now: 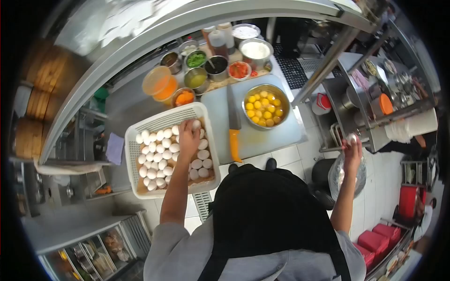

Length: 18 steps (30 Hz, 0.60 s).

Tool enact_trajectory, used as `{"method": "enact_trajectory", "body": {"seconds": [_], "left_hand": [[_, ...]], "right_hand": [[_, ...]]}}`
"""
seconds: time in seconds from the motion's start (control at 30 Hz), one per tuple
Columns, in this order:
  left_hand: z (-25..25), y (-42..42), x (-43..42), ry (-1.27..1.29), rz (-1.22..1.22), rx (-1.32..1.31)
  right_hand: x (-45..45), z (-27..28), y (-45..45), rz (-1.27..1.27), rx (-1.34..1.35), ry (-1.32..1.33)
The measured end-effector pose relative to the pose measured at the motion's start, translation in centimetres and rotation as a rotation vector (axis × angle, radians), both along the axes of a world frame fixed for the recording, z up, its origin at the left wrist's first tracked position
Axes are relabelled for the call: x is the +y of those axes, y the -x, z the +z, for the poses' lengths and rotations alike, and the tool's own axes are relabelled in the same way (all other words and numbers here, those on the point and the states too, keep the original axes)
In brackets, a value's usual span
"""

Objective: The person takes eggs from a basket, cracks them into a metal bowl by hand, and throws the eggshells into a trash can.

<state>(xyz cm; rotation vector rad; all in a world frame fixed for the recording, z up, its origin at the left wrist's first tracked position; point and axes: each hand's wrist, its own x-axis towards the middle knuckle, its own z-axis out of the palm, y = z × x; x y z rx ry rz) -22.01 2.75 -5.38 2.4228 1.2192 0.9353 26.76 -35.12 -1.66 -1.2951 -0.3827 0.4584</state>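
My left hand (189,136) reaches into a white plastic basket (132,161) full of eggs (160,149), its fingers closed around one egg (196,124) near the far right corner. Out to the right, my right hand (352,152) is raised beside a bin with a clear liner (360,175). Its fingers are closed on a white eggshell (351,137). Between the hands, a steel bowl (244,112) of cracked eggs with whole yolks (265,108) stands on a pale cutting board (215,100). A knife with a yellow handle (234,146) lies left of the bowl.
Behind the board are small containers of green herbs (196,59), dark sauce (216,65) and chopped red food (239,70), plus squeeze bottles (218,41). An orange-filled tub (161,83) stands behind the basket. A metal rail (140,42) arches over the counter. Shelving (370,79) stands at right.
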Motion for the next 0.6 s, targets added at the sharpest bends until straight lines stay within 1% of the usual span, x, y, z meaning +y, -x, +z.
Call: {"method": "enact_trajectory", "body": {"seconds": [0.03, 0.07, 0.1, 0.13, 0.17, 0.2, 0.23, 0.27, 0.3, 0.33, 0.37, 0.4, 0.43, 0.47, 0.5, 0.53, 0.57, 0.6], "left_hand": [[-0.2, -1.2, -0.4, 0.012, -0.027, -0.006], [-0.3, -2.1, -1.0, -0.098, -0.017, 0.264], [-0.1, -2.6, -1.7, -0.213, -0.006, 0.54], [0.9, -3.6, -2.6, 0.122, 0.073, 0.423], [1.0, -3.8, -2.8, 0.122, 0.062, 0.428], [1.2, -4.0, -2.5, 0.273, 0.15, 0.448], [1.5, -4.0, -2.1, 0.421, 0.238, 0.472], [0.5, -3.5, -1.6, 0.398, 0.182, 0.403], [-0.9, -2.9, -0.8, 0.388, 0.167, 0.421], [-2.3, -2.3, 0.2, 0.353, 0.096, 0.283], [-3.2, -1.7, 0.7, 0.321, 0.033, 0.143], [-3.6, -1.5, 0.8, 0.316, 0.035, 0.152], [-3.8, -1.5, 0.9, 0.383, 0.047, 0.06], [-3.8, -1.6, 0.9, 0.444, 0.06, -0.036], [-3.3, -2.0, 0.6, 0.435, 0.071, -0.035], [-2.7, -2.7, -0.2, 0.404, 0.144, -0.066], [-2.4, -3.0, -0.6, 0.376, 0.219, -0.096], [-2.8, -3.0, 0.0, 0.35, 0.196, -0.117]], "right_hand": [[-3.2, 0.2, -0.9, -0.135, -0.023, 0.096], [-6.0, 0.8, -1.6, -0.193, -0.075, 0.219], [-10.2, -1.1, -4.5, -0.257, -0.137, 0.392], [-13.9, -1.6, -6.6, -0.392, -0.338, 0.86], [-15.9, -1.9, -7.6, -0.513, -0.542, 1.322], [-16.1, -1.5, -7.6, -0.521, -0.534, 1.321], [-15.7, -0.4, -7.1, -0.525, -0.558, 1.163], [-15.5, 0.3, -6.2, -0.529, -0.573, 1.01], [-13.1, 1.1, -4.3, -0.457, -0.417, 0.809], [-11.3, 0.7, -3.3, -0.312, -0.382, 0.725], [-8.3, 1.1, -1.1, -0.192, -0.235, 0.619], [-6.6, -0.7, 0.1, -0.078, -0.139, 0.445], [-3.7, -0.4, 2.2, 0.074, -0.135, 0.428], [-0.8, 0.3, 5.2, 0.161, -0.06, 0.358], [1.7, 0.7, 7.6, 0.221, -0.078, 0.414], [3.7, 1.5, 9.7, 0.367, -0.02, 0.368], [5.2, 1.7, 11.3, 0.509, -0.08, 0.374], [6.6, 2.6, 12.9, 0.631, -0.063, 0.361]]}}
